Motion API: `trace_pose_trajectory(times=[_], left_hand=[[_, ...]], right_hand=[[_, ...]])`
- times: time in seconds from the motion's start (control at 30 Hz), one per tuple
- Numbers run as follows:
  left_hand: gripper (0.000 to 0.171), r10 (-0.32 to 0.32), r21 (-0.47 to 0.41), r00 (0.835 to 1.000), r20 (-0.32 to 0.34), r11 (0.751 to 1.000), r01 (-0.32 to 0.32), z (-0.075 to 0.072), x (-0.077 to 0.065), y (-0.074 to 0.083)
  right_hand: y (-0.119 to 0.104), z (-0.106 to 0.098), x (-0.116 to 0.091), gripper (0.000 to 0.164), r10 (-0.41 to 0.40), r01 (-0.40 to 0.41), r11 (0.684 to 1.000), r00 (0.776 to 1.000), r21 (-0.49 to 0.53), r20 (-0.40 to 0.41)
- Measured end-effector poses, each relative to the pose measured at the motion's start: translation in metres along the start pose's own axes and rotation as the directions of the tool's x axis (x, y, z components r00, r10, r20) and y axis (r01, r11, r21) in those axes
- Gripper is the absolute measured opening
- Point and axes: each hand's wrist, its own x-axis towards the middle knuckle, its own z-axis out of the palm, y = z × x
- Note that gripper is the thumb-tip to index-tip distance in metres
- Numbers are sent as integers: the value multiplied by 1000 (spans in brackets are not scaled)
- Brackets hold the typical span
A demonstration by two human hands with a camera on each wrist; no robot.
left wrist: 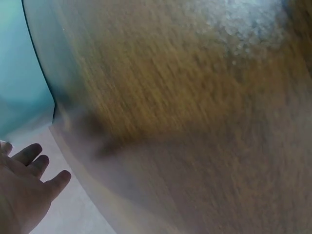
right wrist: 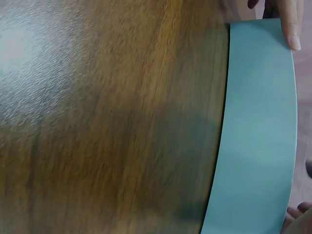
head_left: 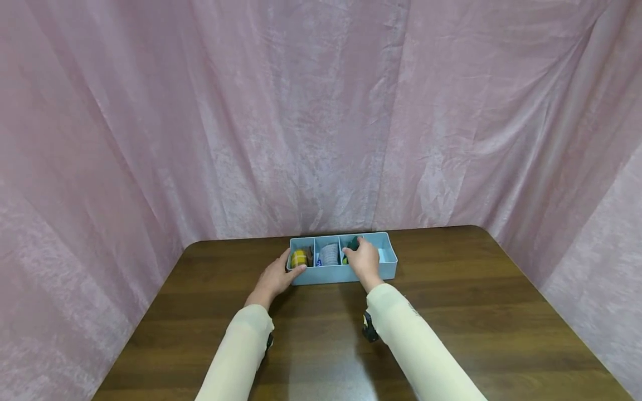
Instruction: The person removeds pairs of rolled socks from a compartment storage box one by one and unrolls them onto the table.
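A light blue divided box (head_left: 326,274) stands near the table's far edge. My left hand (head_left: 277,275) holds its left front corner, thumb across the front wall and fingers along the end. In the left wrist view my spread fingers (left wrist: 59,181) show beside the box end. My right hand (head_left: 365,260) reaches in from above, thumb and fingers pinching a dark green bundle (head_left: 353,244) with some yellow, partly hidden by the hand. A yellow checked roll (head_left: 298,257) sits in the leftmost compartment beside something brown. A grey-blue roll (head_left: 329,254) fills the one to its right.
The box stands on a brown wooden table (head_left: 321,340). A pink curtain (head_left: 321,117) hangs right behind the table's far edge and along both sides. A small black device (head_left: 369,327) is strapped at my right wrist.
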Motion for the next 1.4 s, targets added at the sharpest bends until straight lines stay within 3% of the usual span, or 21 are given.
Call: trace_pose_trajectory(times=[0.13,0.27,0.37,0.47,0.73,0.9,1.17,1.4], left_hand=[[85,-8,-14,1000,-14,1000,8,2,-3,0],[85,-9,-20,1000,-21,1000,9,4,-3,0],[85,-13,-32,1000,-25,999,13,5,-2,-1],[86,-12,-41,1000,-28,999,11,7,-1,-2],[84,-9,-54,999,-44,999,7,8,-4,-2],[84,-21,-47,999,-45,999,19,8,-3,-2],[84,-18,-39,999,-52,999,16,9,-5,-4],[84,-31,-43,998,-48,999,29,7,-5,-1]], right_hand=[[-3,5,-2,49,-1,0,999,1000,-50,-27],[-7,8,-1,22,10,-14,994,999,-106,-33],[-11,10,0,42,29,-32,990,999,-134,-23],[-13,10,1,50,49,-51,987,999,-150,-18],[-11,12,7,33,35,-32,974,999,-222,8],[-9,10,9,37,16,-7,969,999,-248,33],[-12,17,9,15,38,-5,923,996,-385,78],[-8,20,11,12,41,-20,937,998,-350,53]])
